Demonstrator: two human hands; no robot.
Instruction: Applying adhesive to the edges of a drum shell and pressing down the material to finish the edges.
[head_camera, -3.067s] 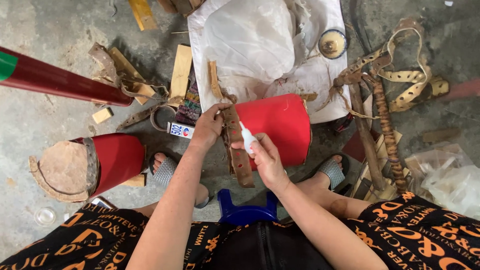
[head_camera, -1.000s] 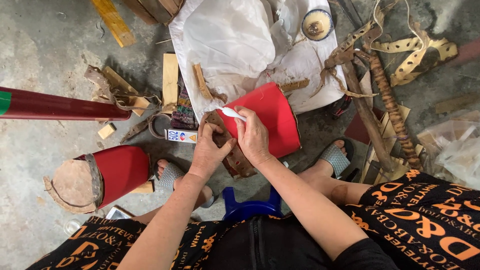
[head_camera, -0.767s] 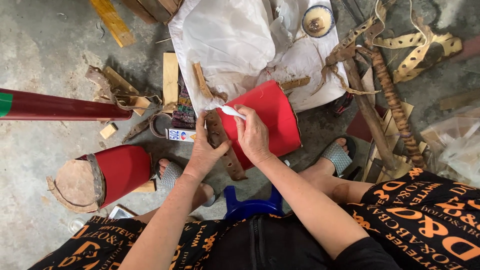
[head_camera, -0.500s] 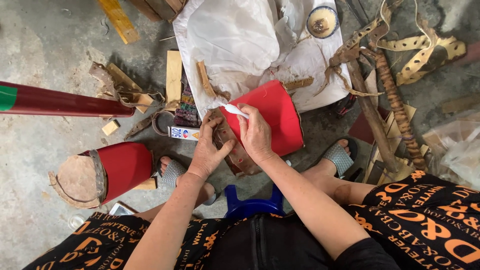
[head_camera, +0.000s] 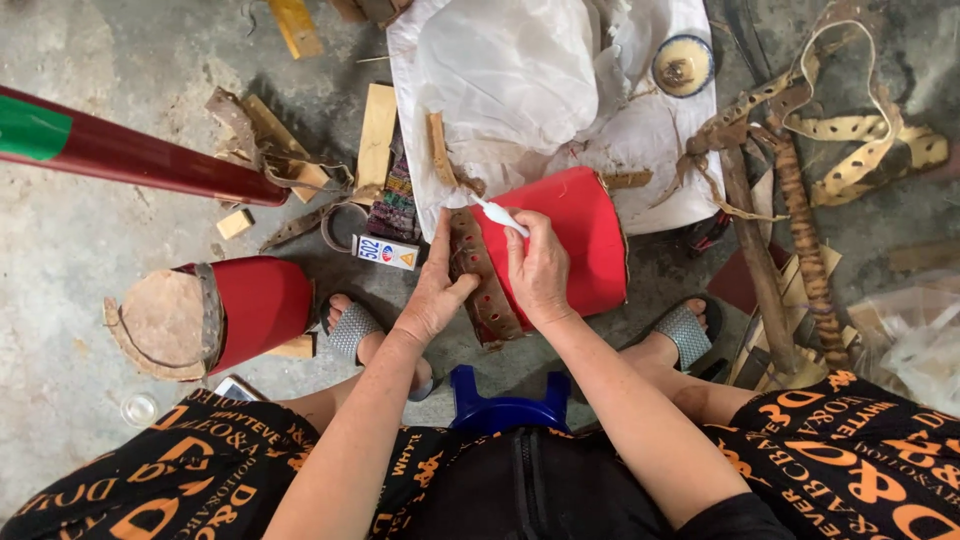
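Between the two hands, on the floor ahead of the knees, a brown perforated leather strip is laid against a red drum shell, its long axis running away from the body. The left hand is pressed flat along the strip's left edge, while a small white glue tube is pinched in the right hand, nozzle aimed at the strip's far end.

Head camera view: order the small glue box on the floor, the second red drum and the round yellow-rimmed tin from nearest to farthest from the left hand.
Measured from the left hand:
1. Small white glue box, on the floor just to its left.
2. Second red drum with a hide-covered end, farther left.
3. Round yellow-rimmed tin, on the white cloth at upper right.
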